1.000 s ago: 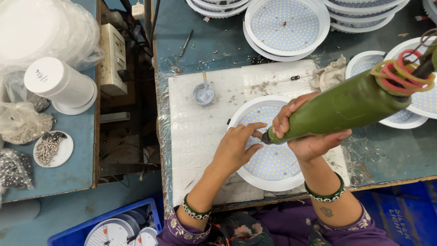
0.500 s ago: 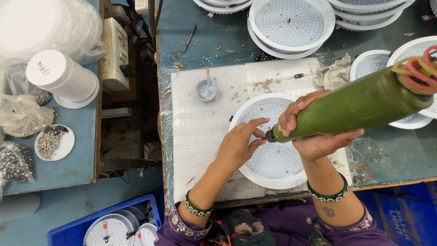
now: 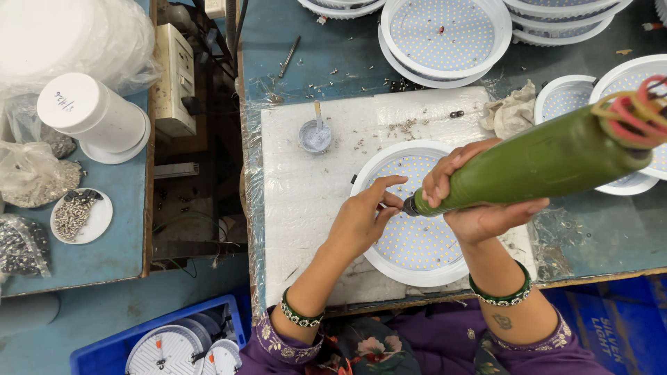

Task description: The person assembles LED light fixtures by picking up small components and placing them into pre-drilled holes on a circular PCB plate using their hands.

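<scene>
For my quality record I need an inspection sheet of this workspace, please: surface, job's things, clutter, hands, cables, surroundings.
Surface: white foam pad under plastic film on a blue bench.
Job's things: round white LED panel lies on the pad; green electric screwdriver points its tip at the panel.
Clutter: loose screws, small cup, crumpled rag.
Hands: left hand rests on the panel, fingertips at the tool tip; right hand grips the screwdriver.
Cables: red and yellow wires at the screwdriver's rear end.
Surroundings: stacked panels behind, dish of screws on the side table, blue crate below.
</scene>
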